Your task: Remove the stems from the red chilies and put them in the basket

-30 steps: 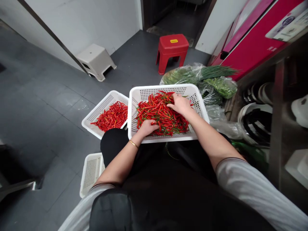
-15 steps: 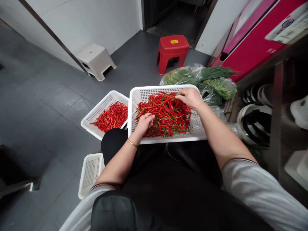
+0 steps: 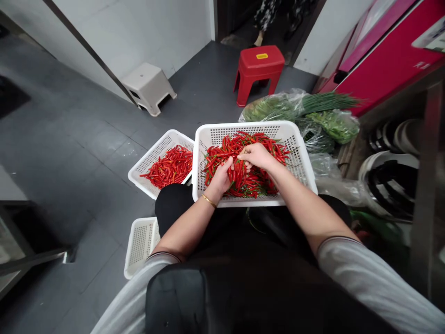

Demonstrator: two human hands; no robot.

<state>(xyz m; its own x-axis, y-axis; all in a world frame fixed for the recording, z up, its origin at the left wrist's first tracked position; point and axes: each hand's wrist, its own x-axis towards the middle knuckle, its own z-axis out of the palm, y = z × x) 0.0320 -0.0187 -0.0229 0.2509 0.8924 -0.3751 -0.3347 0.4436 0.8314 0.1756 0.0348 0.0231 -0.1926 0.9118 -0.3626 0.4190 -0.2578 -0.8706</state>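
On my lap rests a white perforated basket (image 3: pixel 205 134) holding a heap of red chili peppers (image 3: pixel 264 139), many with green stems. Over the heap's middle my right hand (image 3: pixel 257 155) is closed in a pinch on a chili pepper, its fingertips pointing left. Close to those fingertips, my left hand (image 3: pixel 221 178) is closed with the thumb up; chili appears to be in its curled fingers, though they are partly hidden. A second white basket (image 3: pixel 139 171), to the left, has red chilies (image 3: pixel 170 167) showing no clear green stems.
A smaller white basket (image 3: pixel 134 253) sits at lower left. Beyond are a grey stool (image 3: pixel 148 83) and a red stool (image 3: pixel 261 65). Bagged greens (image 3: pixel 274 106) lie behind the lap basket. Shelves with stacked pots (image 3: pixel 392 181) stand at right. A person's foot (image 3: pixel 258 39) shows in the doorway.
My right hand has moved from the heap's back right to the middle, near my left hand, which has come slightly inward. A person's legs now show in the doorway. The view has shifted.
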